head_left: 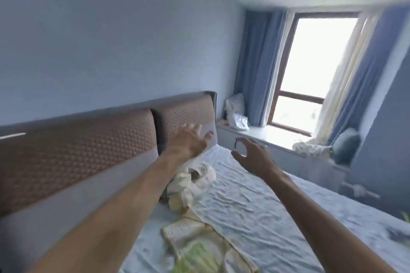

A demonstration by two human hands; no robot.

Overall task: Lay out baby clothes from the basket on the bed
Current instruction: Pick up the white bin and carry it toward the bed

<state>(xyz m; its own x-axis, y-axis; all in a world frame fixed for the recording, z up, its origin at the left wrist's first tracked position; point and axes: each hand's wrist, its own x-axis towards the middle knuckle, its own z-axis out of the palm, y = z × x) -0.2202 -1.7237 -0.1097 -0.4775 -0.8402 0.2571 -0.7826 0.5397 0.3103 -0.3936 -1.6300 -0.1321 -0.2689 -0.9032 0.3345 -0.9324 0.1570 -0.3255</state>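
Both my arms reach out over the bed [255, 206], which has a wrinkled pale blue sheet. My left hand [188, 139] is open, fingers spread, in the air near the headboard corner, holding nothing. My right hand [253, 155] is open too, fingers loosely bent, above the far part of the sheet. Below my left forearm lies a crumpled cream baby garment [193, 184]. Nearer to me a cream and green piece of baby clothing [199, 244] lies spread on the sheet. No basket is in view.
A brown quilted headboard [77, 150] runs along the left. Beyond the bed is a window seat [273, 137] with a white bag [238, 119], a folded blanket [310, 149] and a grey cushion [346, 146], under a bright window with blue curtains.
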